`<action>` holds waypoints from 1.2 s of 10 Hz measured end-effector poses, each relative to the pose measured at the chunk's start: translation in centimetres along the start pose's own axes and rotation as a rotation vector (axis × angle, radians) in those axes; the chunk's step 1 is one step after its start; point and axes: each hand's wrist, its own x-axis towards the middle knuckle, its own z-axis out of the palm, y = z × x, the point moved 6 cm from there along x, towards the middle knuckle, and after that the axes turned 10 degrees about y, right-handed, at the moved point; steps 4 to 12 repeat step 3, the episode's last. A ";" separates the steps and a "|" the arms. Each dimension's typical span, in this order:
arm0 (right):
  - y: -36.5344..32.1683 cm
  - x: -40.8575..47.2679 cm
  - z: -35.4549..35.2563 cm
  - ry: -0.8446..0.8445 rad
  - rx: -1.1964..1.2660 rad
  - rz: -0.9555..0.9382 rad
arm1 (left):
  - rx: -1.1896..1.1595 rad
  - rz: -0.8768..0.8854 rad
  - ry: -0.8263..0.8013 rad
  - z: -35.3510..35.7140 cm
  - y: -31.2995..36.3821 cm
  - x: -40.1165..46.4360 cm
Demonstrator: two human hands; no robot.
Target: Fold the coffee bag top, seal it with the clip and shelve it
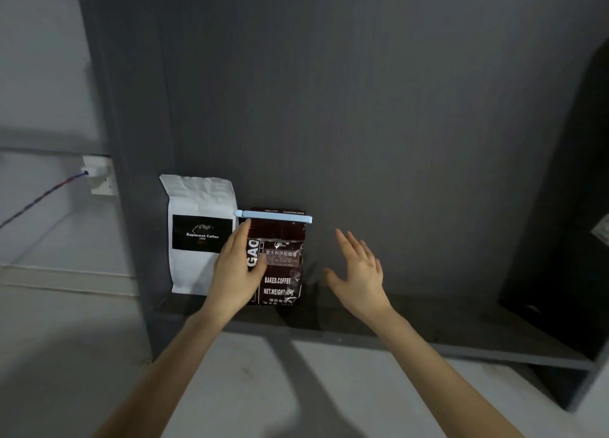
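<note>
A dark brown coffee bag [283, 272] with white lettering stands upright on the dark grey shelf [428, 322], against the back panel. Its top is folded over and a light blue clip [275, 216] runs across the fold. My left hand [235, 272] lies against the bag's left side, thumb on the front and fingers reaching up toward the clip's left end. My right hand [357, 269] hovers a little to the right of the bag, fingers spread, touching nothing.
A white coffee bag [197, 206] with a black label stands just left of the brown one, partly behind my left hand. The shelf's dark side wall [566, 206] rises at the right. Left of the unit, a wall socket [99, 175] holds a plugged cable.
</note>
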 end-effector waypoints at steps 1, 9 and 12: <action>-1.2 -0.4 -2.9 0.096 -0.138 -0.085 | 0.138 0.170 0.032 -0.6 3.1 -0.3; -2.1 -1.7 -7.2 0.305 -0.259 -0.185 | 0.362 0.415 0.201 -1.7 7.9 -1.2; -2.1 -1.7 -7.2 0.305 -0.259 -0.185 | 0.362 0.415 0.201 -1.7 7.9 -1.2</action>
